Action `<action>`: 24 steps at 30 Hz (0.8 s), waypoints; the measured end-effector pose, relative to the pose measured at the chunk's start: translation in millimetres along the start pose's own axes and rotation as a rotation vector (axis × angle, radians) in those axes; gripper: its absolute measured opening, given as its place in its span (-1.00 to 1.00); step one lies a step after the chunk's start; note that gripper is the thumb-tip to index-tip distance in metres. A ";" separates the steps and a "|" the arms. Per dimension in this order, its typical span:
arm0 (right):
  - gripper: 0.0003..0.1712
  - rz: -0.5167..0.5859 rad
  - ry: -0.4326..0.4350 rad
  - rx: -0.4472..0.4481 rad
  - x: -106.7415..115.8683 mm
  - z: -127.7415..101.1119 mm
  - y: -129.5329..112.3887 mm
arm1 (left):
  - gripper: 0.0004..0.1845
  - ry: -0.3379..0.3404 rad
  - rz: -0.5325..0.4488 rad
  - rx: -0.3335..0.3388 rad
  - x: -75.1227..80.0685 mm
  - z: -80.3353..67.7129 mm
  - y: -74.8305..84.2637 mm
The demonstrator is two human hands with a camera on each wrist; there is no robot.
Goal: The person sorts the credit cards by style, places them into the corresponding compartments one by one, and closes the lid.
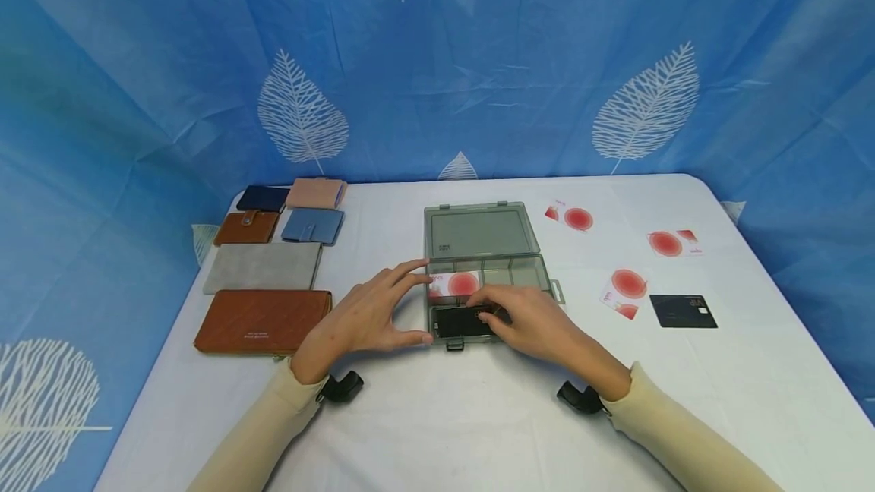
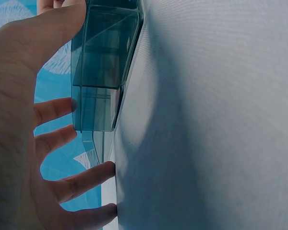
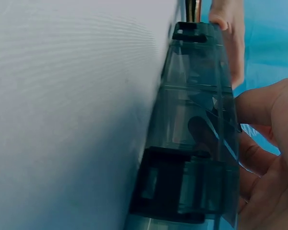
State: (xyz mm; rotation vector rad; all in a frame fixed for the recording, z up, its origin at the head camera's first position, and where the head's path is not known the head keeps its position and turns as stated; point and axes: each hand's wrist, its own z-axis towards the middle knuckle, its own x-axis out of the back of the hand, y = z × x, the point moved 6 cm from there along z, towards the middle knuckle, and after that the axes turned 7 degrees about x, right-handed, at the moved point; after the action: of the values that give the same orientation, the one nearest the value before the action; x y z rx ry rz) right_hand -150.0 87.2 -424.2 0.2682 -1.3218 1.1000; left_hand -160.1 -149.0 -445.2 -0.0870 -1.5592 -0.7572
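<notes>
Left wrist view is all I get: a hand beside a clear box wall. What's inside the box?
Observer: A black card lies in the front compartment of the organizer box, under the right hand.
Operator: Anything else in there?
Observer: A white card with a red circle, in the compartment behind.
Operator: Lid?
Observer: The lid is open, lying flat behind the box.
Operator: More cards around?
Observer: Four lie on the table, right of the box.

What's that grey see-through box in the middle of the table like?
The box looks like smoky translucent plastic, with its hinged lid laid open flat behind and latch tabs in front. Dividers split it into compartments. One holds a white card with a red circle, another a black card. The left hand touches its left side; the right hand reaches inside.
</notes>
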 end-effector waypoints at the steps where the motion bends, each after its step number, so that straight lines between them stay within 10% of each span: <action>1: -0.70 -0.013 0.001 0.008 -0.8 -0.3 -0.5 | -0.02 0.001 -0.001 -0.002 -0.2 -0.3 0.0; 24: -0.71 -0.139 0.046 0.072 -1.3 -3.0 -4.2 | -0.01 0.007 -0.002 -0.005 -0.5 0.4 -0.1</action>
State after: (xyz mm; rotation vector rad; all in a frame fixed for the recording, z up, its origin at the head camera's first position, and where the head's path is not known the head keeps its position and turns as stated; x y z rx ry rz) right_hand -144.7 86.6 -424.5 0.3805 -1.2062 1.0318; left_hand -160.4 -148.7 -445.7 -0.0865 -1.5514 -0.7625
